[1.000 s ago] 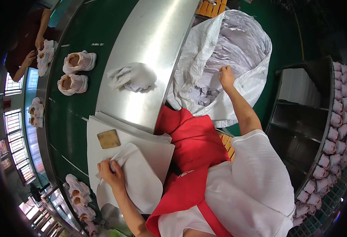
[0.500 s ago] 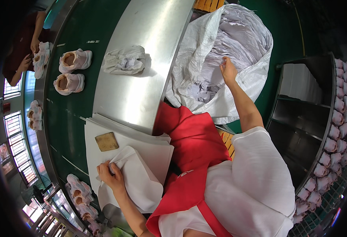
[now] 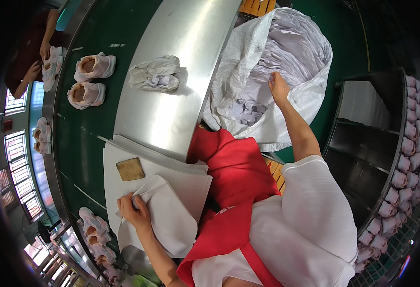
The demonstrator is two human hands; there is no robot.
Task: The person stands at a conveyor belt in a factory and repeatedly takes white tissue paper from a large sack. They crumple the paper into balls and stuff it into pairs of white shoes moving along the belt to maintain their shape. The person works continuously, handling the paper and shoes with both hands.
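Note:
My left hand (image 3: 134,210) is closed on the edge of a folded white sheet (image 3: 171,220), which lies on a stack of larger white sheets (image 3: 181,174). Beside it on the stack rests a small brownish rectangular block (image 3: 130,169). My right hand (image 3: 279,89) reaches into a big white woven sack (image 3: 238,52) full of creased, pale thin paper (image 3: 296,52). Its fingers are pinched together at a fold of that paper. A crumpled paper bundle (image 3: 154,73) sits on the metal table (image 3: 171,115), apart from both hands.
Pale shoes (image 3: 86,94) stand on the green conveyor (image 3: 83,143) to the left. Across it, a co-worker's hands (image 3: 42,53) touch another shoe pair. At right is a dark metal shelf (image 3: 358,148) holding white sheets, beside a rack with several rows of stuffed white bundles (image 3: 398,179).
The view has shifted slightly. The shoes on the conveyor have moved a little away, upward in the picture. Both my hands stay nearly where they were, left on the sheet, right in the sack.

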